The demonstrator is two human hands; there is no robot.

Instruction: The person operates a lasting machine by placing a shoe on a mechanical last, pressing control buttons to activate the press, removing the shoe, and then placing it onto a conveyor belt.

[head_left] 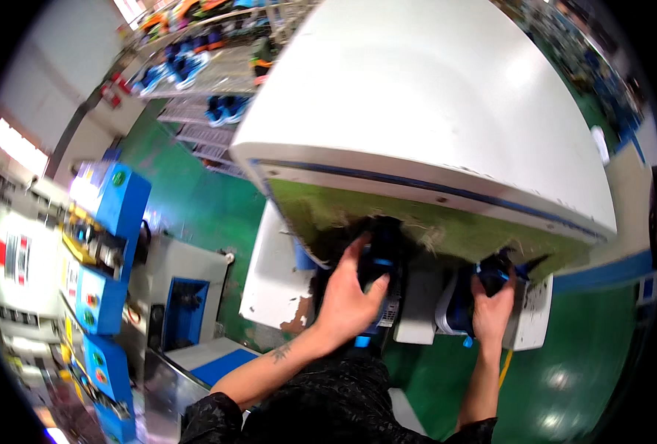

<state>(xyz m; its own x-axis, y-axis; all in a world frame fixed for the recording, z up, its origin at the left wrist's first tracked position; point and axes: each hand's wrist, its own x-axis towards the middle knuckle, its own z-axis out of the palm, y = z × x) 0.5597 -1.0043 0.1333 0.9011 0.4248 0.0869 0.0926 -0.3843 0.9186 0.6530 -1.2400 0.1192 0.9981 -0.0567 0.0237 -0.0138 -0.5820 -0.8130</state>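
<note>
My left hand (349, 302) is closed on a dark shoe (384, 255) with bright blue bits, its fingers and thumb around the upper part. That shoe sits partly in the shadowed opening below the torn green curtain (343, 207) of a large white machine (432, 96). Farther right, my right hand (493, 314) grips a second dark blue shoe (458, 302) with a pale sole edge, its fingers around the top. Both shoes point into the machine, and the curtain's shade hides part of them. A white block (416, 311) stands between the two shoes.
Racks (217, 78) holding several blue and orange shoes stand at the back left. Blue and grey machinery (114, 222) with buttons lines the left side. A chipped white ledge (273, 285) sticks out by the opening. The floor (195, 192) is green.
</note>
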